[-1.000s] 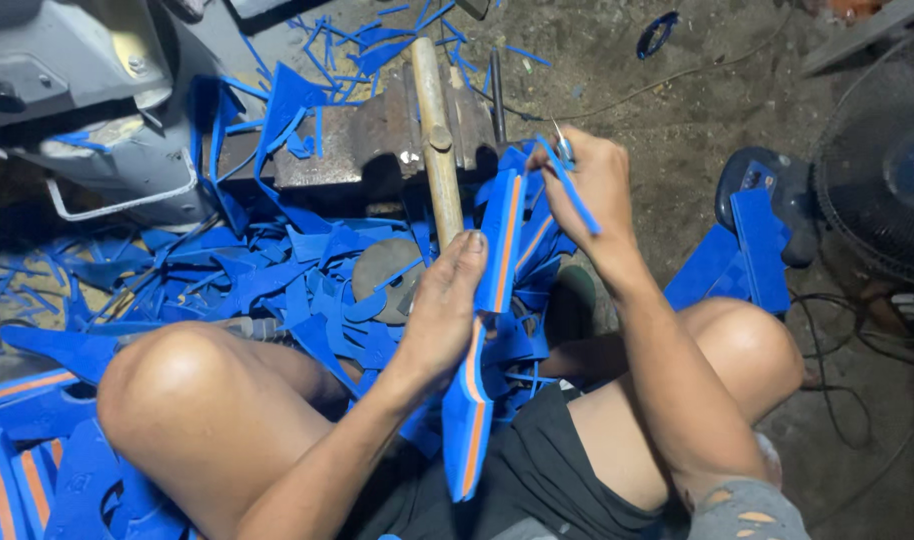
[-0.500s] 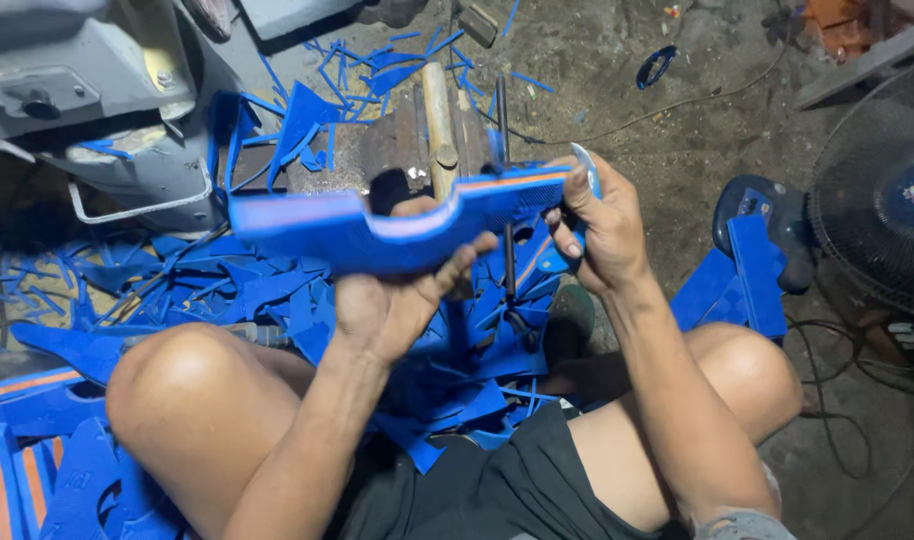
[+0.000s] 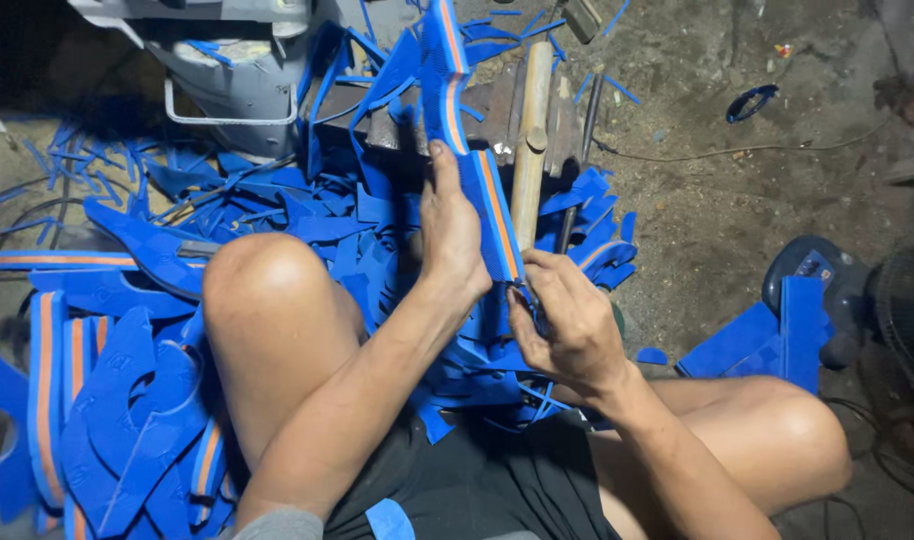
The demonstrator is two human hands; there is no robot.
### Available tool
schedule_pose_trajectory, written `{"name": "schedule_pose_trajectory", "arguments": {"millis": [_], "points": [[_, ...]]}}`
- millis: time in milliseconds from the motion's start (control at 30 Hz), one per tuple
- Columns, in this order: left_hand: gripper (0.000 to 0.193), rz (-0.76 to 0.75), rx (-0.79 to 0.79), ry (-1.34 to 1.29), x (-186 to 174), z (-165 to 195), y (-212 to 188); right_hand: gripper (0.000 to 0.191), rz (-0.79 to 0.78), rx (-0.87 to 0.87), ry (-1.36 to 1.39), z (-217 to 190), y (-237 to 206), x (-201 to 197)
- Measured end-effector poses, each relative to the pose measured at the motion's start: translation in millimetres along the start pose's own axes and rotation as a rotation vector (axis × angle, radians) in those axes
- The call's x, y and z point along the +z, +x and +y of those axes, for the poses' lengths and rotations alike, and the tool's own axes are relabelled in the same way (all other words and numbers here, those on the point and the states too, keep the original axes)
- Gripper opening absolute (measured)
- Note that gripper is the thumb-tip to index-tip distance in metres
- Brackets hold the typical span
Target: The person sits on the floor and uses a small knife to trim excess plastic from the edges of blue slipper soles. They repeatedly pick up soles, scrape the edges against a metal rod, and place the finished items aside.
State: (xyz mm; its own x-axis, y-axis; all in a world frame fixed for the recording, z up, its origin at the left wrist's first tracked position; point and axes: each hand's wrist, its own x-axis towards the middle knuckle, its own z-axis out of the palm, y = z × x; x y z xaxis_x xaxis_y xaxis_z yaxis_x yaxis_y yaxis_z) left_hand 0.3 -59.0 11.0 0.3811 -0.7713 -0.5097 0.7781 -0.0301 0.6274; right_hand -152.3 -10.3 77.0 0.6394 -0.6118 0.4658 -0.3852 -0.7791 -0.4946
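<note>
Here the left hand clasps a blue foam sole with orange stripes on edge, its grip pinching the strip midway. Just below that grip, the right hand closes on a small tool, too hidden to identify, at the sole's near end. Heaped blue offcuts suggest much trimming done; this piece seems unfinished.

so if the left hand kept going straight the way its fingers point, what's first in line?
Likely more of the blue foam strip with orange stripes that the left hand grips; past it, the dark metal block, though depth is unclear.
</note>
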Motion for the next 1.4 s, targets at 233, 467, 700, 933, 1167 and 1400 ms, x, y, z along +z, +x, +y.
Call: {"name": "schedule_pose_trajectory", "arguments": {"millis": [233, 467, 700, 933, 1167, 1400], "points": [[0.056, -0.009, 0.002, -0.029, -3, 8, -1, 0.040, -0.086, -0.028, -0.069, -1, 2, -7], [0.059, -0.012, 0.009, -0.002, -5, 6, -2, 0.035, -0.094, -0.030, -0.064, 4, 1, -5], [0.061, 0.008, 0.041, 0.056, -2, 7, -6, 0.030, -0.102, -0.037, -0.121, 6, -1, -4], [0.053, -0.029, 0.085, 0.076, 0, 9, -13, 0.028, -0.097, -0.078, -0.185, 12, -2, 2], [0.047, -0.033, 0.103, 0.143, -2, 5, -17, 0.032, -0.107, -0.059, -0.203, 12, -1, 3], [0.046, -0.119, 0.099, 0.141, 1, -8, -23, 0.031, -0.103, -0.006, -0.225, 19, 6, 2]]}}
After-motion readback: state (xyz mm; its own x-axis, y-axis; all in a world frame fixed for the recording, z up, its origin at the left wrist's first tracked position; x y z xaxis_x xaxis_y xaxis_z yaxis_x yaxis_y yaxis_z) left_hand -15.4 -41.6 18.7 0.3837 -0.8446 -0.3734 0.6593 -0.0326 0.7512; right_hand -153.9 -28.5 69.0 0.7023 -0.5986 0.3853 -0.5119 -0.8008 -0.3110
